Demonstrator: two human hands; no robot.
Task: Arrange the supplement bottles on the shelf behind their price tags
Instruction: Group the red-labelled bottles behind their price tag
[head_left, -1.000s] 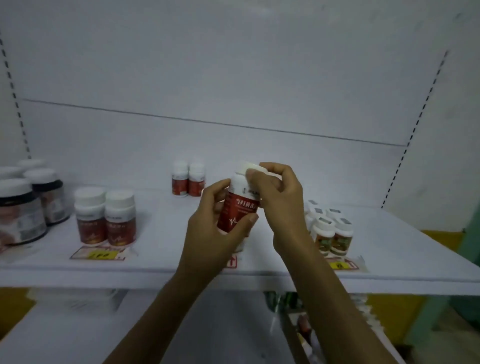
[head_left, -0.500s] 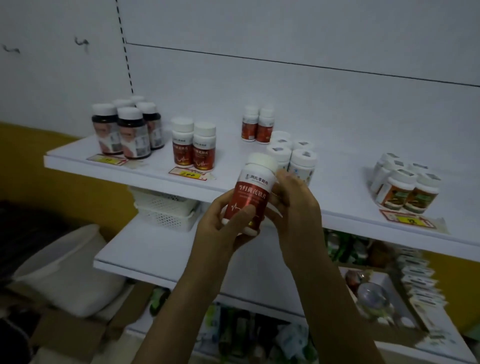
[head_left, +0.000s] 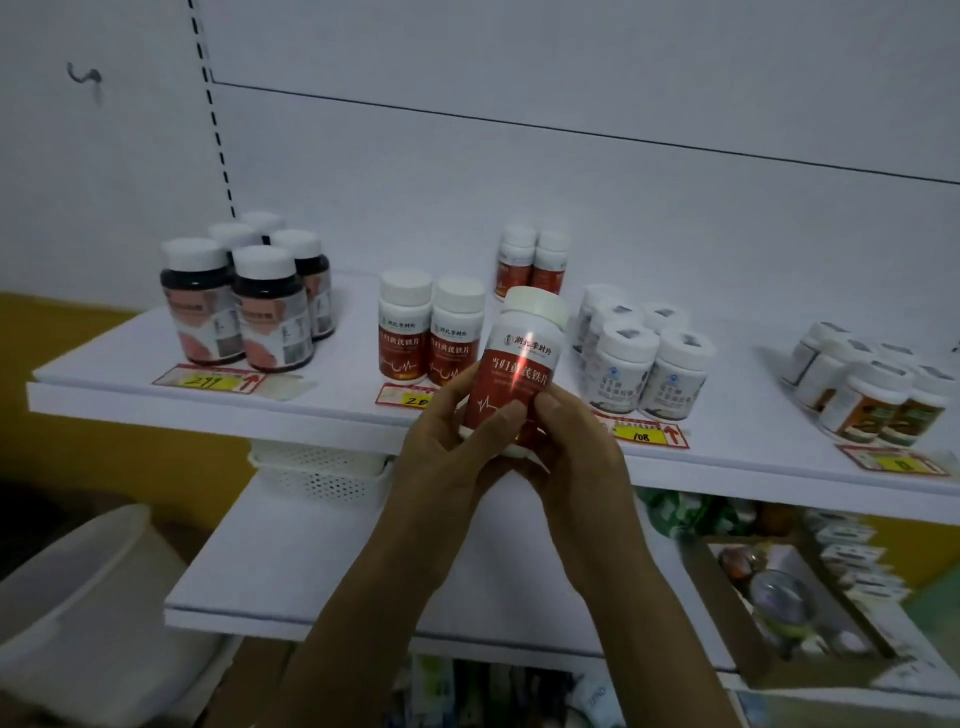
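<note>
Since half a second ago the held bottle (head_left: 522, 371) has drawn closer to the matching pair (head_left: 431, 332). The right hand (head_left: 576, 462) has also slid down its side, and that thumb now lies on the front of the label. Both hands cup the lower half: thumbs pressed on the red label, the left hand (head_left: 447, 467) with its fingers (head_left: 457, 400) curled round the left side.

The bottle stands nearly upright, cap tipped slightly right, in the air at the front edge of the shelf (head_left: 332, 410). The matching pair stands just to its left, behind the price tag (head_left: 402, 397) — two more red ones (head_left: 532, 260) stand at the back wall. Its place is probably away from the person and a little left, behind that pair — the left hand's side.
</note>
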